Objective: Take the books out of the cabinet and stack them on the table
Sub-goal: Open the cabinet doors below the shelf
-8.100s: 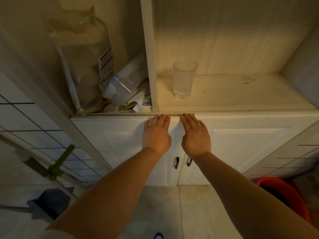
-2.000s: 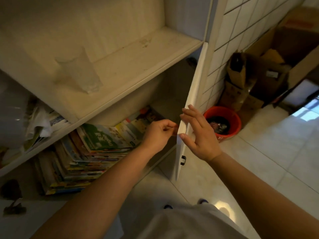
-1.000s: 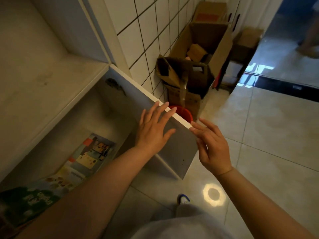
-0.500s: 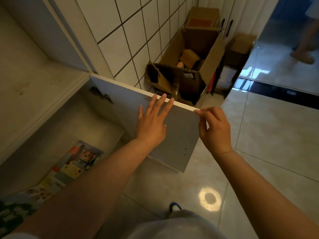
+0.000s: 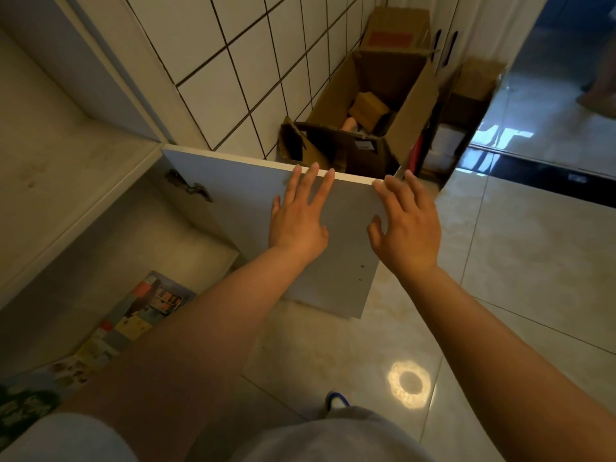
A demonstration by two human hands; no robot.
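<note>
The white cabinet's right door stands swung wide open toward the tiled wall. My left hand lies flat on the door's inner face, fingers straight, fingertips at its top edge. My right hand is at the door's free corner, fingers spread and straight, holding nothing. Inside the lower cabinet compartment, colourful books lie flat at the lower left; my left forearm hides part of them.
An open shelf runs above the lower compartment. Open cardboard boxes stand against the tiled wall behind the door. Glossy floor tiles spread to the right, with a dark doorway threshold beyond. A person's foot shows at the far upper right.
The door has swung further open toward the wall. My right hand let go of its pinch on the door's corner and now has its fingers spread. My left hand stays flat on the door.
</note>
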